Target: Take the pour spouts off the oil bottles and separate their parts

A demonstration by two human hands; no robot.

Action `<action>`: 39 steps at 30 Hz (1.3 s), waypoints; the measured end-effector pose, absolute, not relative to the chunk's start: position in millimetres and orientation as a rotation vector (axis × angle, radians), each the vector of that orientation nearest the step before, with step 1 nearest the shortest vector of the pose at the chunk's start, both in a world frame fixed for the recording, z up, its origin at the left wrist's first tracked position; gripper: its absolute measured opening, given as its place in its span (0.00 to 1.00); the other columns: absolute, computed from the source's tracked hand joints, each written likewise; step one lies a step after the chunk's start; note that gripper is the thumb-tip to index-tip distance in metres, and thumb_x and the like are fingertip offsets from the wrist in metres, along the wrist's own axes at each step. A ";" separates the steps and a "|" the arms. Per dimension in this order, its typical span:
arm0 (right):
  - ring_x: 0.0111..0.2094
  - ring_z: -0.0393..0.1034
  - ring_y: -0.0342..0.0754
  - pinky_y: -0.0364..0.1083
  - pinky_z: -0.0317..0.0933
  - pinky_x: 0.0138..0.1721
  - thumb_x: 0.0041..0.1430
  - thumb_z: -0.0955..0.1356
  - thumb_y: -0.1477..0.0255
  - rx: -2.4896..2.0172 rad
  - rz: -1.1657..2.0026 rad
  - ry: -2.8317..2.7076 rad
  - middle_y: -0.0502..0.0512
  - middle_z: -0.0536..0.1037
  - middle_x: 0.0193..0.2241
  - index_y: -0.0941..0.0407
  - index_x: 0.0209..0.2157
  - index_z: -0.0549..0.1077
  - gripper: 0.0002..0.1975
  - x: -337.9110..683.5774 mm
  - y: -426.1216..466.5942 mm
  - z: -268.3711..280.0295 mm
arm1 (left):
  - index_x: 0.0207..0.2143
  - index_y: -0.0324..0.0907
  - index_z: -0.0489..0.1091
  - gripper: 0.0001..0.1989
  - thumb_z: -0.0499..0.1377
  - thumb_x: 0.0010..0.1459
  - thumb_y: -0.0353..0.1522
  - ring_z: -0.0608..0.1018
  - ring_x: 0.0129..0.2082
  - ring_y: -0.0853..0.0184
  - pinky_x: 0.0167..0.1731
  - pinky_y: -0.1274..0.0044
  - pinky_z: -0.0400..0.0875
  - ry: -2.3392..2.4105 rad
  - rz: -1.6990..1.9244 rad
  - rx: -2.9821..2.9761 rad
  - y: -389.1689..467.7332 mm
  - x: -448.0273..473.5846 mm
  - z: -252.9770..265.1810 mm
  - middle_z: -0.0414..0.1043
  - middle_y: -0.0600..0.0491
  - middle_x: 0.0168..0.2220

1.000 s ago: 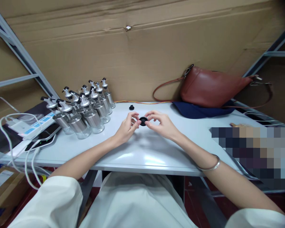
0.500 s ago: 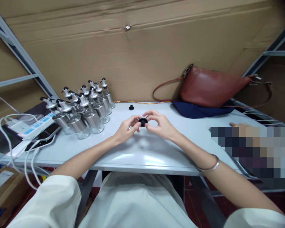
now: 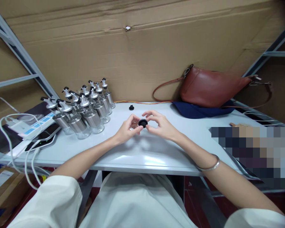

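Between my two hands, above the middle of the white table [image 3: 133,152], is a small round black cap [image 3: 143,123] with a silvery rim. The thumb and fingers of my left hand [image 3: 130,127] pinch its left side. From the right, my right hand [image 3: 160,124] grips the opposite edge with thumb and fingertips. The cap's dark inner face is turned toward me. Farther back on the table lies a small black stopper [image 3: 131,107], apart from both hands.
Several glass bottles with steel sleeves and pourer tops [image 3: 77,125] crowd the left side. A power strip [image 3: 38,126] with white cables lies beside them. At the back right a brown leather bag [image 3: 209,87] rests on dark blue cloth [image 3: 199,111]. Cardboard [image 3: 142,63] walls the back.
The cap has tipped slightly in my fingers, so more of its silvery rim shows at the top. My left thumb has shifted a little along its lower edge.
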State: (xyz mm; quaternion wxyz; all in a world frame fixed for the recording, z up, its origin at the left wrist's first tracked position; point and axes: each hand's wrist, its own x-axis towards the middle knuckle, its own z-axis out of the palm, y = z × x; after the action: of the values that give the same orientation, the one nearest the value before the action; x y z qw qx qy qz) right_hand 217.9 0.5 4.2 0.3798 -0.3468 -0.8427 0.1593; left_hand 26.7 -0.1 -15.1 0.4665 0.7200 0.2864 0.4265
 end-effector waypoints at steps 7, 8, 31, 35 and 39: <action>0.46 0.67 0.54 0.56 0.58 0.48 0.51 0.66 0.72 -0.857 0.402 -2.152 0.59 0.72 0.44 0.55 0.27 0.71 0.03 216.0 -2.2 5.3 | 0.33 0.41 0.56 0.21 0.61 0.51 0.46 0.73 0.24 0.73 0.28 0.78 0.68 0.675 1.027 1.757 0.8 24.4 -14.7 0.66 0.55 0.31; 0.46 0.67 0.54 0.56 0.59 0.48 0.51 0.66 0.72 -0.848 0.398 -2.154 0.59 0.72 0.43 0.56 0.26 0.71 0.03 215.5 -2.9 6.1 | 0.33 0.41 0.56 0.21 0.61 0.51 0.46 0.74 0.24 0.73 0.28 0.79 0.68 0.676 1.027 1.775 0.7 23.9 -13.9 0.67 0.55 0.31; 0.46 0.62 0.54 0.57 0.56 0.48 0.49 0.67 0.73 -0.813 0.251 -2.230 0.57 0.70 0.42 0.55 0.24 0.71 0.02 212.5 -3.0 1.2 | 0.30 0.42 0.54 0.12 0.57 0.45 0.34 0.62 0.20 0.76 0.23 0.82 0.57 0.853 0.997 1.969 -0.8 23.8 -12.5 0.57 0.62 0.22; 0.45 0.61 0.54 0.57 0.55 0.47 0.49 0.68 0.73 -0.824 0.179 -2.212 0.57 0.69 0.42 0.55 0.25 0.72 0.02 211.8 -4.6 2.4 | 0.29 0.42 0.53 0.12 0.56 0.45 0.33 0.60 0.19 0.77 0.21 0.82 0.55 0.867 1.003 2.006 -1.6 23.5 -10.4 0.56 0.62 0.22; 0.45 0.60 0.54 0.56 0.55 0.46 0.48 0.68 0.72 -0.840 0.141 -2.192 0.57 0.69 0.42 0.55 0.24 0.73 0.02 211.1 -5.7 3.4 | 0.30 0.42 0.53 0.12 0.56 0.45 0.33 0.59 0.18 0.78 0.19 0.83 0.53 0.883 1.007 2.025 -2.2 23.6 -9.6 0.55 0.62 0.23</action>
State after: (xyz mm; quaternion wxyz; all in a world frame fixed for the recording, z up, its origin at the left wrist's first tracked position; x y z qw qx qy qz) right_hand 211.1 -5.7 3.4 0.3846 -0.3297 -0.8604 0.0555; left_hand 23.6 -2.2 -9.6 0.3492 0.7816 0.3407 0.3886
